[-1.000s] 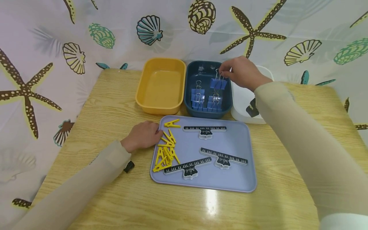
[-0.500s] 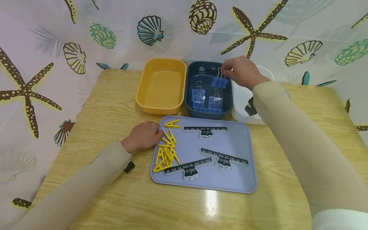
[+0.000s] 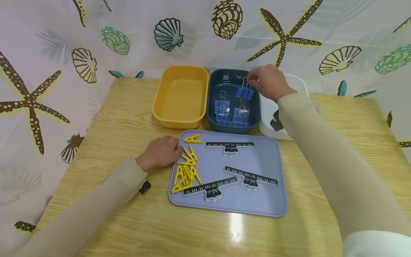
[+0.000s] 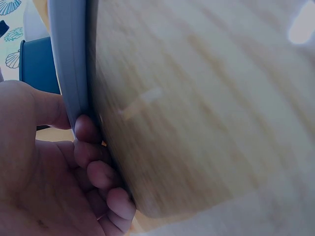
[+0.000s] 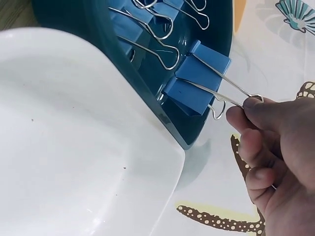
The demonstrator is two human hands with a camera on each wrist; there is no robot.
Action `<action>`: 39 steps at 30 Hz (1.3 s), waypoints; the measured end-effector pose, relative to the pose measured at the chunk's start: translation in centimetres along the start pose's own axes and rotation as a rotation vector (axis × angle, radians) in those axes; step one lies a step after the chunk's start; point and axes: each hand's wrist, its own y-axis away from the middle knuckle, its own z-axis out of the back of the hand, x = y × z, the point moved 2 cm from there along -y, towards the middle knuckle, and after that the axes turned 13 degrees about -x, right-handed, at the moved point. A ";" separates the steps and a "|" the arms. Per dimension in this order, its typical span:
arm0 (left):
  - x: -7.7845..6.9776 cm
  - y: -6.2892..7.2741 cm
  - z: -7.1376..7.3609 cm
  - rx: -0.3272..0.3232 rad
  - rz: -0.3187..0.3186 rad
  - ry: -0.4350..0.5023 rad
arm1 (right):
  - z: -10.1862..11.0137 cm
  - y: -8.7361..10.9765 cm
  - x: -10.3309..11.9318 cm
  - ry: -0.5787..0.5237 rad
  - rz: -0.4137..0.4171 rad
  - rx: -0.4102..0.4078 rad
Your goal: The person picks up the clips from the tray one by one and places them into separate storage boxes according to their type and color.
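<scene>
Held binder clip (image 3: pixel 244 93): a blue one, at the far right corner of the dark blue bin (image 3: pixel 228 129); whether it touches the bottom, I cannot tell.
Right hand (image 3: pixel 268 82): thumb and fingers clamped on the ends of the wire handles (image 5: pixel 222 75).
Left hand (image 3: pixel 160 152): thumb and fingers closed about the left rim of the lilac tray (image 3: pixel 257 207).
Other binder clips (image 3: pixel 232 113): in two columns in the bin's near half, handles up.
Set-down: best done straight down, body level and low before the pinch loosens, so the clip should not tip.
Rim clearance: one wire loop reaches toward the bin's edge; a slight shift inward would probably avoid a snag.
Release: parting thumb and fingers evenly, then lifting upward, should free both handles.
Tray load: yellow clothespins (image 3: pixel 187 170) along the left, three piano-keyboard clips (image 3: pixel 250 175) beside them.
Neighbours: yellow bin (image 3: pixel 181 100) left, white bin (image 3: pixel 267 110) right.
</scene>
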 end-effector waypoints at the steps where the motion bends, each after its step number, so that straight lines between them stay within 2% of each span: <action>1: 0.0 0.0 0.0 0.001 0.000 -0.001 | -0.1 0.0 0.0 0.004 -0.006 0.003; 13: 0.0 0.0 -0.1 0.006 0.000 -0.011 | -1.3 -0.1 -0.5 0.009 -0.012 0.016; 39: -0.1 0.0 0.1 0.006 0.008 -0.008 | -3.6 0.4 0.1 0.014 0.011 0.085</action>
